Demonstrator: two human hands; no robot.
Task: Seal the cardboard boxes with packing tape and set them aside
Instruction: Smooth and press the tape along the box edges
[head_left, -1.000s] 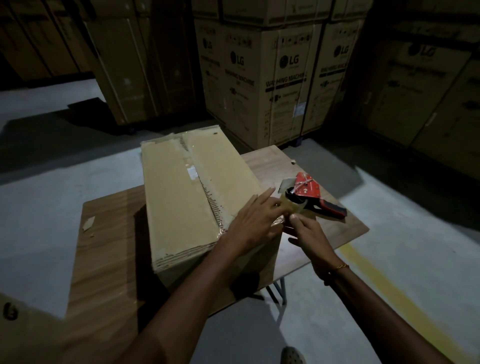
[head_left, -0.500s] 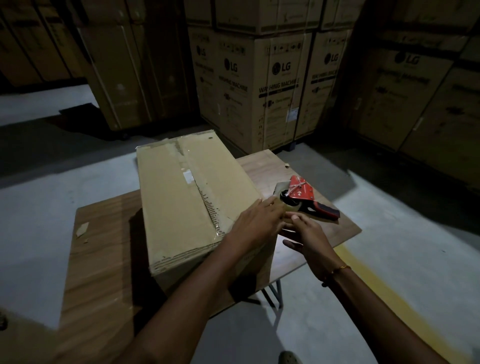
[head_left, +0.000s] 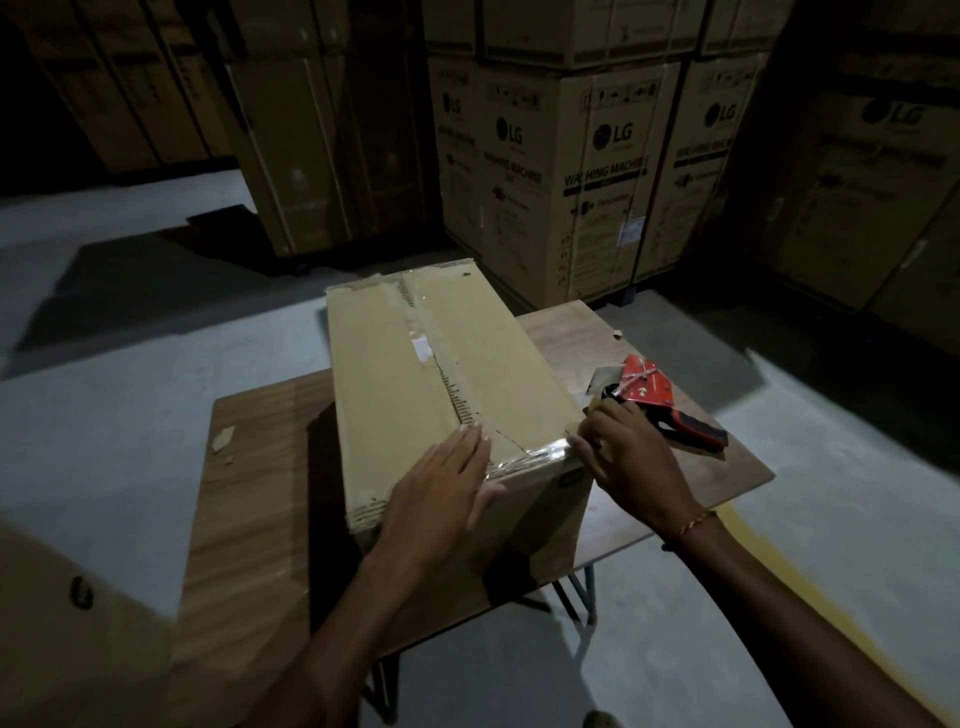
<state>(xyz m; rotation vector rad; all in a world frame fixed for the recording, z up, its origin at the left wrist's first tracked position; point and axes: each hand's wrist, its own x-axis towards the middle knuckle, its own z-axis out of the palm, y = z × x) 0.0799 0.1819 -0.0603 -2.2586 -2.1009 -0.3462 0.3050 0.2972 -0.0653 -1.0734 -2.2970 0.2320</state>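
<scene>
A closed cardboard box (head_left: 415, 374) stands on a wooden table (head_left: 249, 519), with old tape along its centre seam. A shiny strip of clear packing tape (head_left: 530, 457) runs along the box's near top edge. My left hand (head_left: 441, 499) lies flat on the near edge, fingers straight on the top and thumb down the front face. My right hand (head_left: 628, 462) is at the near right corner, its fingertips on the tape end there. A red and black tape dispenser (head_left: 649, 395) lies on the table just behind that hand.
Tall stacks of LG washing machine cartons (head_left: 597, 171) stand behind the table and to the right. A small cardboard scrap (head_left: 223, 439) lies on the table's left part. Another cardboard piece (head_left: 62, 623) fills the lower left corner. Grey concrete floor surrounds the table.
My left hand slid left from the right corner along the near edge. My right hand moved from beside the dispenser onto the box corner. The camera view shifted.
</scene>
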